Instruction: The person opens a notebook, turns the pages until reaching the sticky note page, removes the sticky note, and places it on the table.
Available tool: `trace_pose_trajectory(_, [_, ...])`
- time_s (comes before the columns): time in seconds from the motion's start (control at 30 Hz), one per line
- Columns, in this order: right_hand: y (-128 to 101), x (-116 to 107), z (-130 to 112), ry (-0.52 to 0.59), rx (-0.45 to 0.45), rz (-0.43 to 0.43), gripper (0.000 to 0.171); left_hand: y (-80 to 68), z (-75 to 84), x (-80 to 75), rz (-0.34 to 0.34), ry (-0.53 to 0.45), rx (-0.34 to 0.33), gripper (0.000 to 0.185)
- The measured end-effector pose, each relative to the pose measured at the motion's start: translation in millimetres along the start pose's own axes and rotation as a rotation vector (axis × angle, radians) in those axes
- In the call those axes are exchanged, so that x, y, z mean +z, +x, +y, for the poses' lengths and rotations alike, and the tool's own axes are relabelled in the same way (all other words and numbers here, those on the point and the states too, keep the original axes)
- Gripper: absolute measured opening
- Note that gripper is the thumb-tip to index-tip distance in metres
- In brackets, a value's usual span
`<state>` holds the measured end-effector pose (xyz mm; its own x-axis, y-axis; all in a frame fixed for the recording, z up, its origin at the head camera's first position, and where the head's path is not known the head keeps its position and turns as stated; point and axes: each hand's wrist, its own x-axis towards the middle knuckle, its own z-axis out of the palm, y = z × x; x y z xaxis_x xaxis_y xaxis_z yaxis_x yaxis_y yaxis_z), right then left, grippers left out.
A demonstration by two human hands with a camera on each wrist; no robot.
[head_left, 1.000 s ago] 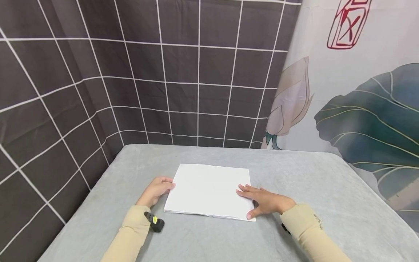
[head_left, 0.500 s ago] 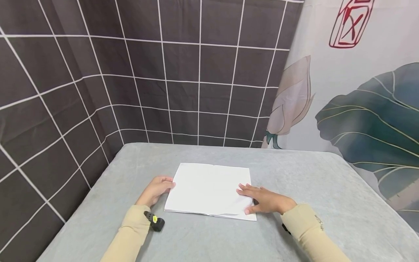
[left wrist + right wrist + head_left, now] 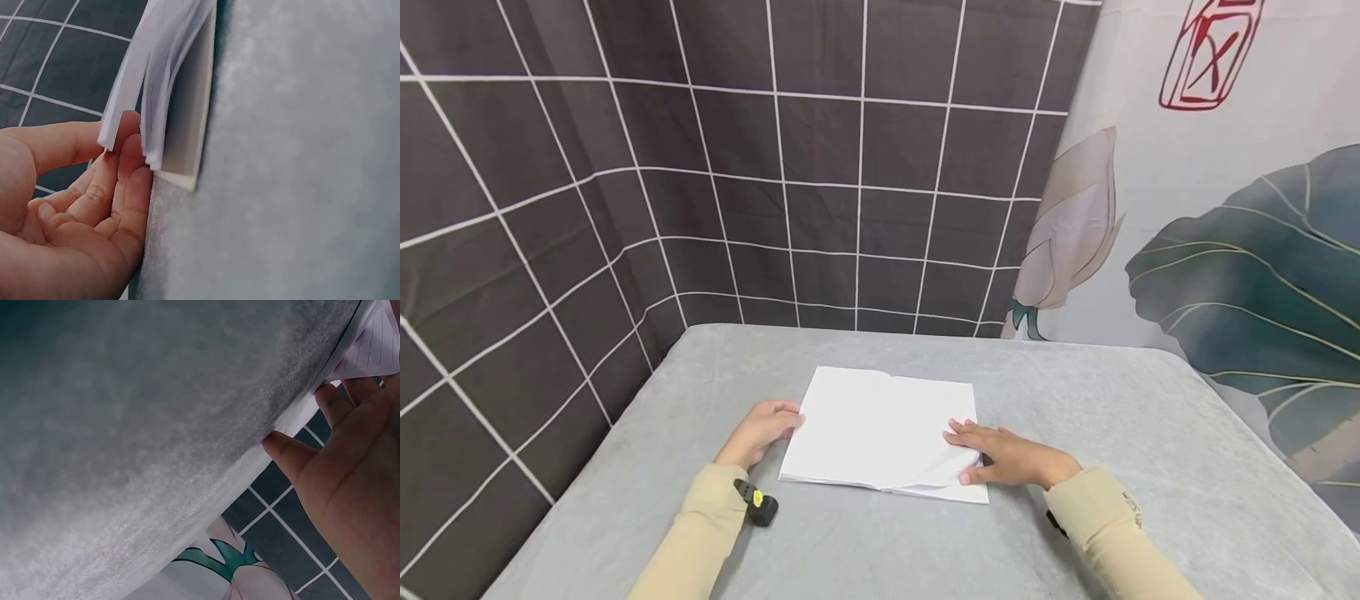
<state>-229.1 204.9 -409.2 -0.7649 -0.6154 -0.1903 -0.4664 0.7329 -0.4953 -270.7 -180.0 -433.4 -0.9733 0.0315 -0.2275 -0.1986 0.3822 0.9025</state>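
A white booklet (image 3: 880, 425) lies flat on the grey table (image 3: 1075, 392). My left hand (image 3: 763, 429) rests at its left edge. The left wrist view shows that hand (image 3: 94, 200) with relaxed fingers touching the fanned page edges of the booklet (image 3: 187, 125). My right hand (image 3: 1003, 457) lies on the near right corner, fingers on top and thumb drawn in against the edge. The top sheet (image 3: 936, 477) bulges up between thumb and fingers. In the right wrist view this hand (image 3: 356, 462) touches a lifted lined page (image 3: 372, 340).
A dark curtain with a white grid (image 3: 775, 167) hangs behind and to the left of the table. A pale curtain printed with a leaf and bud (image 3: 1225, 250) hangs at the right. A small black and yellow device (image 3: 756, 502) sits on my left wrist.
My right thumb has slid inward along the near right corner, and the top sheet there now buckles upward. The left hand has stayed at the left edge.
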Motion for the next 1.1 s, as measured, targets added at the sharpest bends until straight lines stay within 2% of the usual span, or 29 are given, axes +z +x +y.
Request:
trace_pose_trajectory(0.23, [2, 1, 1, 0.013, -0.002, -0.008, 0.072, -1.7, 3.8, -3.8, -0.043, 0.037, 0.034, 0.038])
trace_pose_trajectory(0.37, [2, 2, 3, 0.022, 0.016, -0.01, 0.073, -9.2, 12.9, -4.2, -0.022, 0.169, 0.081, 0.04])
trace_pose_trajectory(0.43, [2, 3, 4, 0.021, 0.023, -0.01, 0.073, -13.4, 18.8, -2.3, 0.013, 0.252, 0.14, 0.039])
trace_pose_trajectory(0.53, [1, 3, 5, 0.021, 0.03, -0.009, 0.073, -18.1, 25.4, 5.7, 0.073, 0.372, 0.265, 0.036])
trace_pose_trajectory(0.63, [1, 4, 5, 0.022, 0.032, -0.007, 0.073, -24.9, 33.8, 18.1, 0.094, 0.437, 0.4, 0.032])
trace_pose_trajectory(0.83, [1, 4, 6, 0.006, 0.02, 0.002, 0.073, -41.8, 50.2, 48.4, 0.054, 0.534, 0.576, 0.03])
trace_pose_trajectory(0.97, [1, 3, 6, -0.005, 0.011, 0.009, 0.072, -52.1, 54.6, 68.1, 0.017, 0.64, 0.673, 0.031])
trace_pose_trajectory(1.1, [-1, 3, 4, -0.006, 0.019, 0.01, 0.072, -62.6, 57.9, 85.6, 0.019, 0.77, 0.791, 0.033])
